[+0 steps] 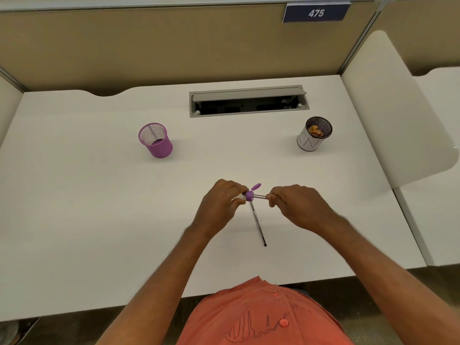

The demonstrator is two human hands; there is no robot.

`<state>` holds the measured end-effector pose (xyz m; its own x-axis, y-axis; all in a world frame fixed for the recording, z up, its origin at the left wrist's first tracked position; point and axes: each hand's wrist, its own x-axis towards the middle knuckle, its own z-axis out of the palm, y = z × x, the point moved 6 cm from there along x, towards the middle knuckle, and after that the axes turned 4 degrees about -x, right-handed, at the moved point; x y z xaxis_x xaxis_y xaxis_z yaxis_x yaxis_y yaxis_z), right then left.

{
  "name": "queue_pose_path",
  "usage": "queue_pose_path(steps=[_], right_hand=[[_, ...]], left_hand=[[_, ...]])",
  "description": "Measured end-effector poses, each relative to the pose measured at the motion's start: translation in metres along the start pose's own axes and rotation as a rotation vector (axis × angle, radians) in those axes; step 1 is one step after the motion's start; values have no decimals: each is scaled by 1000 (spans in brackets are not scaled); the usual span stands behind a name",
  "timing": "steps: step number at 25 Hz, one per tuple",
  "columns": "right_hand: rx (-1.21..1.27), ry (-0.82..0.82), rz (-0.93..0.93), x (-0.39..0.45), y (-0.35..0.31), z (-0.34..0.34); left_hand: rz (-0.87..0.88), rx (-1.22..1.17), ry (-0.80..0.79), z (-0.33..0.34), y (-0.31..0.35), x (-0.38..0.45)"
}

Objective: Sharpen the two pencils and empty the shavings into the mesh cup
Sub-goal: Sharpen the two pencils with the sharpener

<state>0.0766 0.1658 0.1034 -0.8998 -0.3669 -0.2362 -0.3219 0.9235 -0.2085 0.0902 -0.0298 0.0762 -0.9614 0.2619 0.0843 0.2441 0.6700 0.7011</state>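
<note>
Over the tabletop, the left hand grips the sharpener while the right hand pinches a pencil seated in it; twisting too hard could snap the lead, spilling shavings.

cup left, can right, desk

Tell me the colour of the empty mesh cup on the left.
Purple mesh cup, clearest in the head view.

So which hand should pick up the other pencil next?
Probably the right hand. The spare pencil lies on the desk just below it, and it only pinches the pencil being sharpened. The left hand holds the sharpener.
</note>
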Motion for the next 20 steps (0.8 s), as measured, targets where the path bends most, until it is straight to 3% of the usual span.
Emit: queue_pose_path(steps=[5,10,12,16,20], right_hand=[[-63,235,-177,-9,-16,-16],[-310,432,-204,-11,-17,-17],[-266,350,-156,-7,-11,-12],[-48,24,-49,6,1,0],[-59,219,-191,-3,-11,-10]], left_hand=[[-19,-26,1,1,1,2],[-23,-37,23,-1,3,4],[-20,-28,41,-1,4,4],[-11,-32,32,-3,2,4],[-16,-39,3,-1,3,4]])
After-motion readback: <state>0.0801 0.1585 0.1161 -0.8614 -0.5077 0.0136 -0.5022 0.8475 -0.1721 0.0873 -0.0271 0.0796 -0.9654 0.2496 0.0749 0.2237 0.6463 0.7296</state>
